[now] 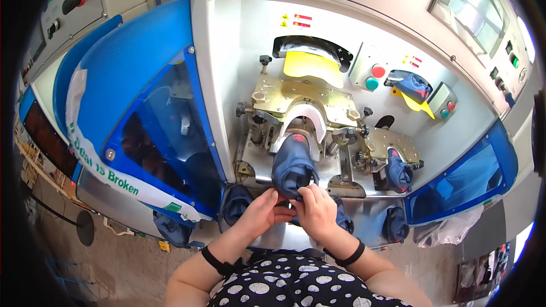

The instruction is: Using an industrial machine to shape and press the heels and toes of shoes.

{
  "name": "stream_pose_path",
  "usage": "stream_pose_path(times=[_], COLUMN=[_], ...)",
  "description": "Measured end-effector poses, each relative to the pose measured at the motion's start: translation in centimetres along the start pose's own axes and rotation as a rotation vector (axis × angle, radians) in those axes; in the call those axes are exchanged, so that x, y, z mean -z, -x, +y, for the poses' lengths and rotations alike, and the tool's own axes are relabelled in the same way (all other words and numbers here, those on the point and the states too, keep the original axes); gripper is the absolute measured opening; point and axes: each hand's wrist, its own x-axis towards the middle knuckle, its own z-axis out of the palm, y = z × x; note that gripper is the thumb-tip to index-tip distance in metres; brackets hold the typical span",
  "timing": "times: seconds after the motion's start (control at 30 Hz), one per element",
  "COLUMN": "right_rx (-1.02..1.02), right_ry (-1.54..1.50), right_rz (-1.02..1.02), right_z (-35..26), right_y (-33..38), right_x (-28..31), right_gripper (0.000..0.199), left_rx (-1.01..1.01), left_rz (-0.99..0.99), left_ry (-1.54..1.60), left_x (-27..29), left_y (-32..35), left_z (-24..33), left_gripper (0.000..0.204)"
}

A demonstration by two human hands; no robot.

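Observation:
A dark blue shoe upper (pixel 293 162) with a small red mark at its far end sits in the brass-coloured clamp (pixel 307 99) of a machine, below a white horseshoe-shaped pad (pixel 307 116). My right hand (pixel 317 207) pinches the edge of the near end of this upper. On its left side, my left hand (pixel 263 211) has the thumb against the same end, with the fingers curled beneath. A small dark part shows between the hands; I cannot make out what it is.
Another blue upper (pixel 398 170) sits in the right-hand station, and one (pixel 412 86) lies in the slot above it. Several more stand along the front ledge, including a blue shoe (pixel 236 204). Blue guard doors (pixel 202 131) flank the opening. Red and green buttons (pixel 375 77) are on the back wall.

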Motion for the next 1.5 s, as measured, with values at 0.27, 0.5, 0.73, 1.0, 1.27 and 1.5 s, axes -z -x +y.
stream_pose_path(times=[0.27,0.5,0.73,1.0,1.27,1.5], right_rx=[-0.172,-0.157,-0.194,-0.235,-0.030,-0.138], right_ry=[0.045,0.019,0.005,-0.020,0.064,0.057], right_rz=[-0.032,-0.060,-0.075,-0.100,0.005,-0.153], right_z=[3.5,3.1,3.3,2.6,3.1,4.4], right_y=[-2.2,-2.4,-2.7,-3.1,-5.3,-4.8], right_x=[-2.4,-3.0,-2.9,-2.1,-1.1,-4.6], right_gripper=[0.020,0.019,0.019,0.023,0.064,0.049], left_rx=[-0.033,-0.062,-0.061,-0.028,-0.020,0.056], left_rz=[0.231,0.334,0.335,0.358,0.361,0.546], left_ry=[0.117,0.116,0.101,0.101,0.061,0.173], left_x=[1.1,0.9,0.6,0.6,1.2,1.4], left_y=[-6.7,-6.3,-6.6,-6.7,-6.7,-6.9], left_z=[-1.3,-1.4,-0.8,-0.5,-1.4,-2.7], left_gripper=[0.028,0.028,0.029,0.030,0.029,0.030])
